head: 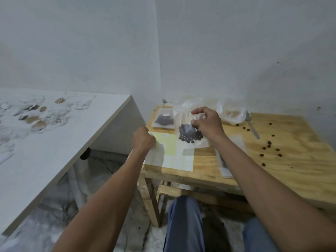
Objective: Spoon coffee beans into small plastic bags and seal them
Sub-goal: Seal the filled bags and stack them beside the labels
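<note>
A small clear plastic bag (189,136) holding dark coffee beans hangs just above the wooden table (291,160); my right hand (207,122) pinches its top edge. My left hand (142,140) is curled into a fist at the table's left edge, over a stack of flat empty bags (174,157); whether it grips one is hidden. Another filled bag (163,120) lies at the back left. A metal spoon (251,125) lies at the back right beside a large crumpled clear bag (231,111). Loose coffee beans (269,144) are scattered on the right.
A grey-white table (54,142) with scraps and crumpled plastic stands to the left, separated by a gap. Another flat bag (225,160) lies under my right forearm. White walls close the corner behind. My knees in blue trousers (183,224) are below the table's front edge.
</note>
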### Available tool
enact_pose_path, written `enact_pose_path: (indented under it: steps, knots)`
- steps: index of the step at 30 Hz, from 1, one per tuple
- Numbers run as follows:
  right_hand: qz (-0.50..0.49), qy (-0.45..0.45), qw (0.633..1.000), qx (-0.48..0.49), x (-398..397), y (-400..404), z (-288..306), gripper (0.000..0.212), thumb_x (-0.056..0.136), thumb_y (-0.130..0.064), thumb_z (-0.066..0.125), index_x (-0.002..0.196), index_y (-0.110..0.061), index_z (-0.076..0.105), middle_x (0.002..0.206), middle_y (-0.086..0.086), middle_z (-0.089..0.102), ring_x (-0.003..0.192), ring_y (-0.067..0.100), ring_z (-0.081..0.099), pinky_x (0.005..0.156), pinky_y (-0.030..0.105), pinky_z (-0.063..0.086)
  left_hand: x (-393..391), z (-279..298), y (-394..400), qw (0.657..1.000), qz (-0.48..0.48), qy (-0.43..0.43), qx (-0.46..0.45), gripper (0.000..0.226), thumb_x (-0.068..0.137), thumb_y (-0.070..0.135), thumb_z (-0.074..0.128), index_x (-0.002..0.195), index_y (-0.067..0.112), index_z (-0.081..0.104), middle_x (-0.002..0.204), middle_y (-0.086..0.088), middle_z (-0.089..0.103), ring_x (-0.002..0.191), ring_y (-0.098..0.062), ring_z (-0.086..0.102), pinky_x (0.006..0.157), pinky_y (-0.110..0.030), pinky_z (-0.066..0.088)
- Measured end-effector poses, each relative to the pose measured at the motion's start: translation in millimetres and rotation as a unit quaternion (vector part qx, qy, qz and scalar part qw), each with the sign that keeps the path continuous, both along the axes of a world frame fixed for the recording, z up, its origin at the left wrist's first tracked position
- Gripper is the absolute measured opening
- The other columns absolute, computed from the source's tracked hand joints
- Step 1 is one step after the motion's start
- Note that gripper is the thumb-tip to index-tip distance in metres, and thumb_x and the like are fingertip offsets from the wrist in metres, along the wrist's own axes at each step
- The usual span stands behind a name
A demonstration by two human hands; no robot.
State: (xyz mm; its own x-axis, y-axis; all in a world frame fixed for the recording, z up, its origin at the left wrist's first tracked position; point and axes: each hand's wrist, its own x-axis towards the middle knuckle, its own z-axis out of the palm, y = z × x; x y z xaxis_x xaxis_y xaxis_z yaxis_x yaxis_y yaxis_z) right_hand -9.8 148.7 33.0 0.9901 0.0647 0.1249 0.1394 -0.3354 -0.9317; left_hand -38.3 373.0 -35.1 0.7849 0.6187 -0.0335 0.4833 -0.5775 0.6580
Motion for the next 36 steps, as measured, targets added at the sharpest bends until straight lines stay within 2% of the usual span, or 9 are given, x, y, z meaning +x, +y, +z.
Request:
enact_pose_path:
  steps: [6,9,11,16,19,23,28,32,36]
  knots:
    - [-0.004,0.002,1.0,0.004,1.4,-2.9,-8.0,0.025,0.088,-0.001,0.07,0.107,-0.017,0.069,0.112,0.002,0.059,0.065,-0.001,0.053,0.044,0.008,0.039,3.4,4.4,-1.5,0.999,-0.009,-0.028,-0.025,0.042,0.087,0.005,0.066,0.127,0.012,0.056,0.123,-0.009,0.061,0.107,-0.03,0.063,0.098,-0.051,0.052]
    - [-0.019,0.007,0.999,0.026,2.4,-5.8,-12.9,0.025,0.087,0.002,0.07,0.107,-0.014,0.069,0.109,0.003,0.061,0.063,0.001,0.053,0.043,0.009,0.04,4.6,24.3,-12.0,0.986,-0.048,-0.122,-0.105,0.044,0.086,0.004,0.069,0.126,0.011,0.054,0.111,-0.011,0.064,0.088,-0.019,0.062,0.075,-0.034,0.056]
    - [-0.034,0.012,0.999,0.034,2.1,-6.3,-15.8,0.027,0.087,0.003,0.07,0.108,-0.014,0.07,0.112,0.002,0.061,0.064,0.0,0.053,0.043,0.009,0.041,2.8,42.7,-25.9,0.961,-0.087,-0.181,-0.191,0.043,0.086,0.003,0.071,0.125,0.009,0.053,0.101,-0.013,0.065,0.076,-0.014,0.06,0.062,-0.025,0.046]
    - [-0.031,0.011,0.998,0.048,-2.7,-5.3,-15.8,0.028,0.086,0.002,0.064,0.105,-0.018,0.07,0.113,0.001,0.066,0.067,0.003,0.056,0.045,0.011,0.042,0.0,64.8,-72.7,0.919,-0.133,-0.231,-0.29,0.044,0.082,0.003,0.075,0.119,0.011,0.055,0.093,-0.011,0.076,0.082,-0.016,0.071,0.066,-0.024,0.046]
    - [-0.032,0.002,0.996,0.082,-5.1,-5.3,-12.4,0.022,0.087,-0.005,0.061,0.101,-0.019,0.071,0.109,-0.004,0.069,0.073,0.005,0.06,0.058,0.017,0.046,-0.9,62.2,-94.8,0.914,-0.13,-0.258,-0.285,0.041,0.079,0.001,0.076,0.114,0.01,0.058,0.087,-0.012,0.076,0.084,-0.019,0.073,0.069,-0.022,0.048]
    - [-0.044,-0.024,0.994,0.096,-1.4,-7.0,-15.0,0.013,0.082,-0.018,0.08,0.091,-0.023,0.071,0.106,-0.006,0.07,0.099,0.016,0.067,0.081,0.028,0.054,0.4,53.5,-109.2,0.918,-0.121,-0.288,-0.246,0.03,0.079,0.006,0.075,0.104,0.015,0.062,0.084,-0.011,0.072,0.078,-0.022,0.07,0.067,-0.029,0.052]
    - [-0.068,-0.028,0.992,0.103,1.2,-10.2,-16.5,0.02,0.082,-0.012,0.08,0.083,-0.028,0.069,0.106,-0.004,0.07,0.1,0.014,0.066,0.083,0.029,0.056,4.9,45.2,-117.4,0.928,-0.116,-0.311,-0.171,0.017,0.078,0.022,0.082,0.088,0.027,0.069,0.111,-0.002,0.059,0.105,-0.014,0.056,0.089,-0.028,0.047]
    - [-0.066,-0.021,0.993,0.098,1.8,-11.7,-16.3,0.017,0.083,-0.006,0.075,0.086,-0.023,0.072,0.103,-0.005,0.07,0.091,0.006,0.064,0.069,0.018,0.051,6.9,40.1,-116.3,0.905,-0.126,-0.279,-0.294,0.012,0.085,0.01,0.076,0.086,0.02,0.068,0.084,-0.006,0.066,0.073,-0.018,0.063,0.065,-0.031,0.052]
    - [-0.073,-0.024,0.994,0.079,3.3,-10.1,-22.0,0.018,0.084,-0.002,0.07,0.091,-0.019,0.073,0.102,-0.008,0.068,0.088,-0.003,0.058,0.064,0.007,0.041,8.5,33.3,-115.1,0.9,-0.134,-0.28,-0.305,0.017,0.088,0.004,0.069,0.092,0.02,0.07,0.095,-0.008,0.071,0.085,-0.023,0.068,0.072,-0.033,0.057]
